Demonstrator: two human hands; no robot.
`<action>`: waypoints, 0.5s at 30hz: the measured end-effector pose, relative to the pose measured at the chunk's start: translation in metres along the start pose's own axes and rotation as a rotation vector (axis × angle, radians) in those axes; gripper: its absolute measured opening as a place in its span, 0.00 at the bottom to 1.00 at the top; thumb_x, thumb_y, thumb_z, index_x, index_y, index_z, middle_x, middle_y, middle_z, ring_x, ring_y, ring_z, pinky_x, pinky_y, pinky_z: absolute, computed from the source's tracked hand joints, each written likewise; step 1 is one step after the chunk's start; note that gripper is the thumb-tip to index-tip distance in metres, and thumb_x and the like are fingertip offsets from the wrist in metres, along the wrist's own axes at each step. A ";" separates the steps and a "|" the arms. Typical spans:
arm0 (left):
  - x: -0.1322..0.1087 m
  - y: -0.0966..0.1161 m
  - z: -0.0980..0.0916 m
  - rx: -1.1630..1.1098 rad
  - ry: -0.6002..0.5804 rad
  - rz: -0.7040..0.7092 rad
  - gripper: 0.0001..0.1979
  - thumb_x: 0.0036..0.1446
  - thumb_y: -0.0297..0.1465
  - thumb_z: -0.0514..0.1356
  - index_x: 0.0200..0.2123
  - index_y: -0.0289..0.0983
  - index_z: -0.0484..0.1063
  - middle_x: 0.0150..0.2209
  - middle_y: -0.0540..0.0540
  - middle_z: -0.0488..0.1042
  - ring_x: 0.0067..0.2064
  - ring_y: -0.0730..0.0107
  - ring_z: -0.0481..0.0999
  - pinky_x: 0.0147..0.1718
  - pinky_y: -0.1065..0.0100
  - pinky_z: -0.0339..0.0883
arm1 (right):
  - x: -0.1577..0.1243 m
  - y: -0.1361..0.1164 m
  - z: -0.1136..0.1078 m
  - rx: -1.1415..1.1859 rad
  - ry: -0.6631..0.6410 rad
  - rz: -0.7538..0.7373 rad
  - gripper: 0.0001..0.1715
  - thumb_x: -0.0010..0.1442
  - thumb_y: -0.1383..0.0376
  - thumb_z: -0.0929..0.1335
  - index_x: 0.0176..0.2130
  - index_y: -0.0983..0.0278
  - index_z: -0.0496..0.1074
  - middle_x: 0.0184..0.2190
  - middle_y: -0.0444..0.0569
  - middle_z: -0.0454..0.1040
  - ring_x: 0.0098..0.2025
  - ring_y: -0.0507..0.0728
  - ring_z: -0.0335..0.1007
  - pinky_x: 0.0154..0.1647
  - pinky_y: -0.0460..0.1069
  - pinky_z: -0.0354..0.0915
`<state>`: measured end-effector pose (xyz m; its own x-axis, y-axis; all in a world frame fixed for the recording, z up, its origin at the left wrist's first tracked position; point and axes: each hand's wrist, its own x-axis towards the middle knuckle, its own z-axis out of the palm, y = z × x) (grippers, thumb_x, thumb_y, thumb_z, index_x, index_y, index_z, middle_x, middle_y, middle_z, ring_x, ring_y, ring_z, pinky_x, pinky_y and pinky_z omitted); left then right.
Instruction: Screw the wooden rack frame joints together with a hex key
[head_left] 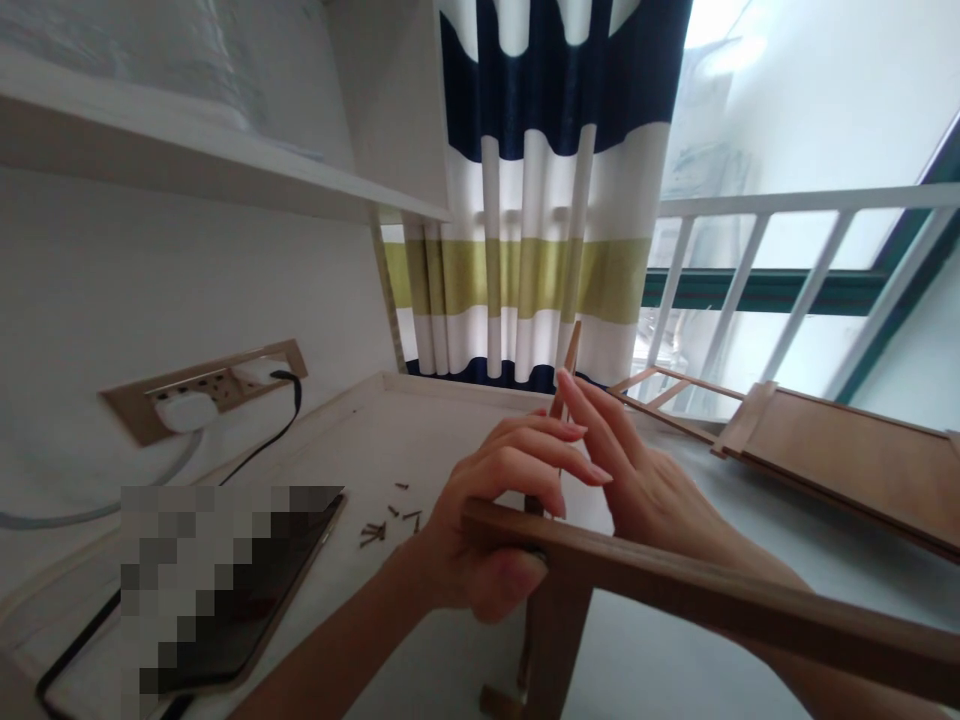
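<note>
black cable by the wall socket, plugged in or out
Plugged in: the black cable ends in the right outlet of the socket strip, along from a white plug.

The bare left hand [491,530] curls closed, thumb pressed underneath. The bare right hand [645,490] stretches its fingers [592,410] straight, touching the left's.

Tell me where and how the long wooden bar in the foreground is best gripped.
Probably near its left end, above the upright leg, coming from the left: the wooden bar is a narrow, flat-sided strip lying roughly level, so fingers over the top and a thumb beneath clamp it. The left hand grips it so; the right hand lies open against the thin stick behind.
</note>
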<state>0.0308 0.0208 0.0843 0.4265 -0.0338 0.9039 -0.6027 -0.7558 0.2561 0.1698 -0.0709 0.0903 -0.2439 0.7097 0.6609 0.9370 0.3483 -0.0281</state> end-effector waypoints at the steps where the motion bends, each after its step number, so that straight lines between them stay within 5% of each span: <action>1: -0.001 -0.003 0.002 -0.030 0.013 0.009 0.11 0.53 0.40 0.50 0.33 0.38 0.64 0.35 0.43 0.72 0.45 0.61 0.68 0.51 0.54 0.54 | -0.005 -0.002 -0.004 -0.008 0.013 0.051 0.46 0.55 0.54 0.62 0.60 0.67 0.33 0.57 0.62 0.45 0.48 0.62 0.60 0.25 0.48 0.67; 4: -0.001 -0.008 0.008 -0.103 0.091 0.036 0.14 0.54 0.41 0.48 0.31 0.39 0.66 0.30 0.45 0.70 0.40 0.63 0.69 0.50 0.56 0.55 | -0.023 -0.011 -0.016 -0.048 0.152 0.242 0.34 0.54 0.57 0.64 0.56 0.66 0.50 0.47 0.58 0.58 0.42 0.58 0.63 0.27 0.47 0.66; 7: 0.001 -0.006 0.014 -0.165 0.172 -0.003 0.17 0.54 0.42 0.46 0.27 0.38 0.67 0.26 0.46 0.68 0.36 0.65 0.68 0.48 0.56 0.56 | -0.040 -0.024 -0.022 -0.049 0.251 0.370 0.12 0.56 0.62 0.63 0.41 0.63 0.63 0.33 0.48 0.64 0.32 0.51 0.64 0.26 0.45 0.63; 9: 0.003 -0.002 0.018 -0.205 0.225 -0.050 0.19 0.54 0.42 0.46 0.24 0.36 0.67 0.24 0.47 0.66 0.33 0.66 0.67 0.47 0.56 0.55 | -0.051 -0.032 -0.022 -0.006 0.163 0.366 0.04 0.57 0.64 0.61 0.34 0.62 0.63 0.27 0.44 0.63 0.25 0.48 0.62 0.22 0.42 0.61; 15: 0.008 0.004 0.030 -0.324 0.352 -0.049 0.17 0.52 0.39 0.47 0.23 0.34 0.66 0.21 0.47 0.62 0.28 0.68 0.64 0.44 0.55 0.56 | -0.076 -0.057 -0.024 -0.194 -0.048 0.248 0.04 0.56 0.68 0.60 0.31 0.63 0.63 0.22 0.43 0.64 0.21 0.49 0.62 0.18 0.42 0.60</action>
<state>0.0517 -0.0022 0.0826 0.2392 0.2622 0.9349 -0.7906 -0.5063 0.3443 0.1406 -0.1595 0.0601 -0.0088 0.7883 0.6152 0.9985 0.0403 -0.0373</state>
